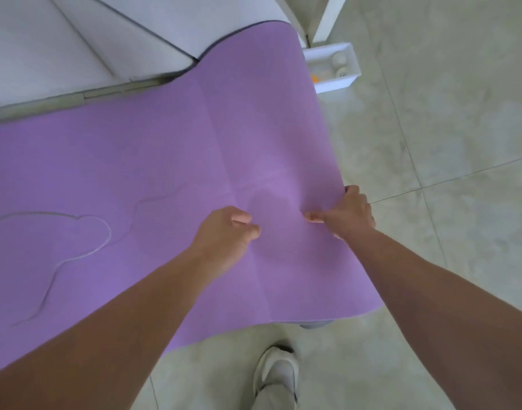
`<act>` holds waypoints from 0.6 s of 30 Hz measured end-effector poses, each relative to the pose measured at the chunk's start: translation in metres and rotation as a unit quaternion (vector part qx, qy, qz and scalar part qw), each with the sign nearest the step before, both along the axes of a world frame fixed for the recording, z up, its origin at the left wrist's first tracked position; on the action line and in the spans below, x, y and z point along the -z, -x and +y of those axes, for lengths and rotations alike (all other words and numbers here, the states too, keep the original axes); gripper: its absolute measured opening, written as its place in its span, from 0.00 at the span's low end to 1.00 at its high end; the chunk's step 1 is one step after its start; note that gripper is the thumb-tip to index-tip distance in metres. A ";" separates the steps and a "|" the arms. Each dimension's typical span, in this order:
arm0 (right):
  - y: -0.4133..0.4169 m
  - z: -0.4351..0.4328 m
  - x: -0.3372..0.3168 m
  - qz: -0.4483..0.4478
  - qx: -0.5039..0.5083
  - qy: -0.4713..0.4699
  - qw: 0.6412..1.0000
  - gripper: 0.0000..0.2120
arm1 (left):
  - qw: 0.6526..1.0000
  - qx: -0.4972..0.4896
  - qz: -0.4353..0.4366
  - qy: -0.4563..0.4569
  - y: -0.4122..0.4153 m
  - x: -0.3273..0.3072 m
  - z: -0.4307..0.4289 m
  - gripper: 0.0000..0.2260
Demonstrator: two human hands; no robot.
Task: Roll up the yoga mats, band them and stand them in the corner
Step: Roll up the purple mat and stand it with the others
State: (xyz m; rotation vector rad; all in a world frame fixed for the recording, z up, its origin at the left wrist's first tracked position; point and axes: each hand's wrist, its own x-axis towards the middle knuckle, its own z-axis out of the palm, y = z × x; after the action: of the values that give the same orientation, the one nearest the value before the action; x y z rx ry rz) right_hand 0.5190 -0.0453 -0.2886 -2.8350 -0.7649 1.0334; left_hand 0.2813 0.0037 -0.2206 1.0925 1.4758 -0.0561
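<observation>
Mat axis: purple mat (171, 161) ran leftward from both hands.
Right hand (349, 213): gripped the near end's edge.
Left hand (227, 232): curled fingers pinched mat surface, just beside.

You have one flat, unrolled purple foam yoga mat (153, 161) spread open across the left and centre of the frame. Its far end rises at the upper centre, where a thin dark edge shows, and its near edge runs diagonally across the lower centre. Faint fold creases cross its surface. A thin, pale elastic band loop (104, 232) lies loose on the mat at the left of the frame, curled in an irregular outline.
</observation>
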 end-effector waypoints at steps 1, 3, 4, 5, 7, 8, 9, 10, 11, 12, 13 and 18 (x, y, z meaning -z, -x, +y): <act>0.010 0.000 -0.013 -0.019 -0.011 -0.008 1.000 0.43 | 0.999 0.032 0.005 -0.014 -0.002 -0.012 -0.001 0.14; 0.036 -0.003 -0.043 -0.063 -0.053 -0.017 0.996 0.34 | 0.989 0.122 0.028 -0.077 -0.004 -0.044 -0.001 0.15; 0.049 -0.006 -0.061 -0.081 -0.080 -0.024 0.993 0.29 | 0.976 0.178 0.041 -0.122 -0.005 -0.064 0.000 0.16; 0.063 -0.009 -0.078 -0.097 -0.105 -0.036 0.989 0.25 | 0.956 0.235 0.050 -0.171 -0.006 -0.087 0.003 0.17; 0.093 -0.013 -0.115 -0.137 -0.158 -0.066 0.976 0.21 | 0.906 0.328 0.059 -0.261 -0.006 -0.136 0.015 0.19; 0.109 -0.014 -0.135 -0.159 -0.189 -0.091 0.965 0.20 | 0.880 0.363 0.063 -0.301 -0.005 -0.161 0.023 0.20; 0.126 -0.015 -0.157 -0.166 -0.215 -0.118 0.955 0.21 | 0.852 0.396 0.069 -0.335 -0.005 -0.186 0.032 0.22; 0.142 -0.015 -0.183 -0.166 -0.237 -0.143 0.947 0.22 | 0.823 0.432 0.081 -0.361 -0.003 -0.213 0.042 0.24; 0.159 -0.014 -0.209 -0.158 -0.255 -0.164 0.940 0.23 | 0.794 0.469 0.098 -0.374 0.000 -0.240 0.052 0.27; 0.176 -0.014 -0.236 -0.148 -0.268 -0.180 0.935 0.25 | 0.768 0.505 0.119 -0.375 0.005 -0.267 0.061 0.31; 0.193 -0.015 -0.263 -0.137 -0.282 -0.192 0.930 0.26 | 0.745 0.541 0.140 -0.365 0.012 -0.295 0.069 0.33; 0.266 -0.021 -0.407 -0.144 -0.359 -0.260 0.885 0.17 | 0.687 0.645 0.228 -0.246 0.084 -0.435 0.088 0.32</act>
State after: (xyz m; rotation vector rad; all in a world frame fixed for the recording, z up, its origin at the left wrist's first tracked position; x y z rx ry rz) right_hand 0.2526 -0.0659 0.1181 -2.2585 -1.8759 0.3080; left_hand 0.1978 0.0922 0.2146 2.5435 0.8036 -1.0351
